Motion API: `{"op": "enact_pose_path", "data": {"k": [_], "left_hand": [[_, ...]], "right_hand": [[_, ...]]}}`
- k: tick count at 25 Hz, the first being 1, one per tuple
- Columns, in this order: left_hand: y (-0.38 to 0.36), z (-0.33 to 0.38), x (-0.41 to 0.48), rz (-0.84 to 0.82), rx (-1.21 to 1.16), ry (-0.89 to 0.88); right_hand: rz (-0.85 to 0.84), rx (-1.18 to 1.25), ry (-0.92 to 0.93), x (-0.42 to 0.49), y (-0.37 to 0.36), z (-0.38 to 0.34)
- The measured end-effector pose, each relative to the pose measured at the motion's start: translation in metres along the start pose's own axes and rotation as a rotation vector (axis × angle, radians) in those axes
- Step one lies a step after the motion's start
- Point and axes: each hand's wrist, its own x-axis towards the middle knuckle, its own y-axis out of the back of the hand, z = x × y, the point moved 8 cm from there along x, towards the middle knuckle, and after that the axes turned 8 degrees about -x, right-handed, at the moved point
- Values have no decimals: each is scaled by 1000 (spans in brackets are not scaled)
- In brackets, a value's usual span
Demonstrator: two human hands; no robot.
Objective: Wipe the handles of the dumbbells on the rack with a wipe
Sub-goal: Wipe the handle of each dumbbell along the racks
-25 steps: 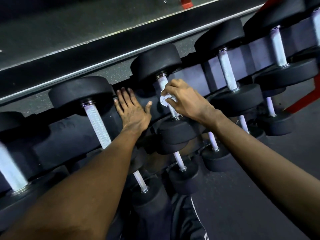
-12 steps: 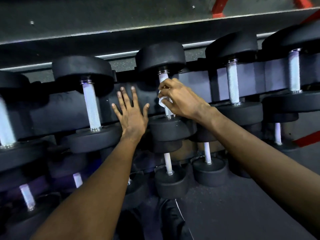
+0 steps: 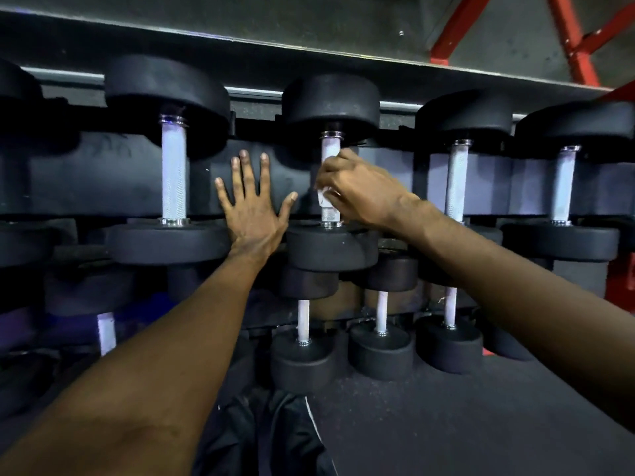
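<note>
Dark rubber floor [image 3: 429, 424] runs under the rack [image 3: 103, 187] I'm watching. On its upper row the white wipe [image 3: 323, 198] sits against the knurled handle [image 3: 330, 146] of the middle dumbbell [image 3: 331, 101], and my right hand [image 3: 357, 192] curls round wipe and handle together. My left hand [image 3: 252, 207] lies flat with fingers spread on the rack's dark panel just beside that dumbbell, holding nothing. Smaller dumbbells [image 3: 379, 348] fill the row below. A red steel frame [image 3: 570, 39] shows top right.
</note>
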Motion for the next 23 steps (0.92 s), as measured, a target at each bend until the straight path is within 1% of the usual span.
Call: {"op": "enact_pose_path", "data": {"k": [3,6,8,9,12,14,15,20,23], "left_hand": [[0,1,-1,28,-6,-27],[2,1,-3,51,2,-38],[3,1,-4,76,1,-53],[4,2,-4,87,0,-60],[2,-1,-6,116,-1,-58],[0,0,-7,125,-10,-63],[-1,0,-7,131,-13,-67],[0,-1,-5,140,-41,-50],[2,0,-6,149,-44,-52]], "right_hand": [[-27,-65,124,-3,-5,-13],[-15,-44,41,6,-1,-1],[-6,-97,59,13,0,0],[20,-100,51,16,3,2],[104,-87,-70,20,11,16],[112,-149,-31,16,7,11],[111,-143,-30,15,5,10],[187,-39,-193,17,7,21],[277,112,-314,11,12,26]]}}
